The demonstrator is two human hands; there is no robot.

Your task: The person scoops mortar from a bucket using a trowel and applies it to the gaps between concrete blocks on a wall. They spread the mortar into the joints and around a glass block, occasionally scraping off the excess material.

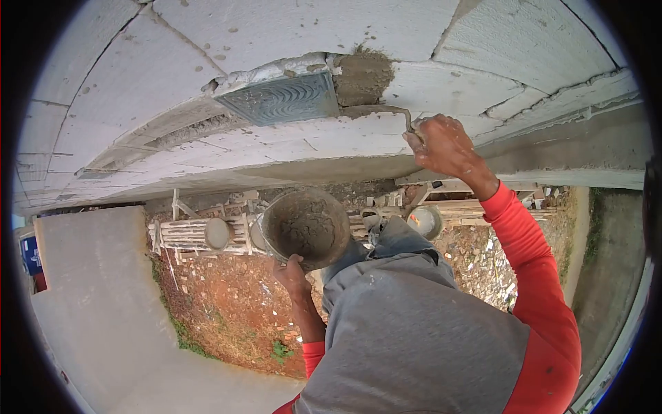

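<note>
My right hand [448, 148] is closed around the handle of a trowel [372, 110], whose narrow blade lies against the white block wall [441, 86]. Just above the blade is a patch of wet grey mortar [365, 76]. Left of that patch, a bluish-grey patterned panel [283, 99] with curved ridges sits in a recess in the wall. My left hand [292, 276] grips the near rim of a round bucket [293, 200], which is held in front of my body. Grey mortar [312, 224] lies inside the bucket.
Below me runs a wooden slatted scaffold [183, 234], with another bucket [425, 221] standing on it. Reddish ground with rubble [234, 303] lies lower down. A concrete slab [96, 276] is at left. Another recess [200, 129] runs along the wall.
</note>
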